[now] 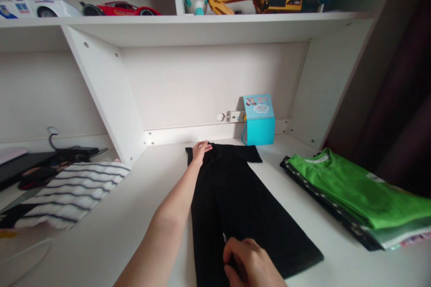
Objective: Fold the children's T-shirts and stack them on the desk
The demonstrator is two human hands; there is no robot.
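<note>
A black T-shirt [249,197] lies lengthwise before me, its collar end away from me and one short sleeve out to the right. A long crease runs down its left part. At the far end, by the collar and shoulder, my left hand [201,151] is closed on the fabric with its fingers pointing right. Close to me, my right hand [251,262] is closed in a pinch at the lower part of the shirt, by the crease. Its curled fingers partly hide the cloth they grip. A small pale spot shows just above that hand.
Right of the shirt is a stack of folded clothes [363,188], green on top. Striped cloth [81,188] and a black hanger [52,141] lie left. A blue desk calendar [259,130] and a power strip [236,116] stand behind. An overhead shelf [215,20] holds toys.
</note>
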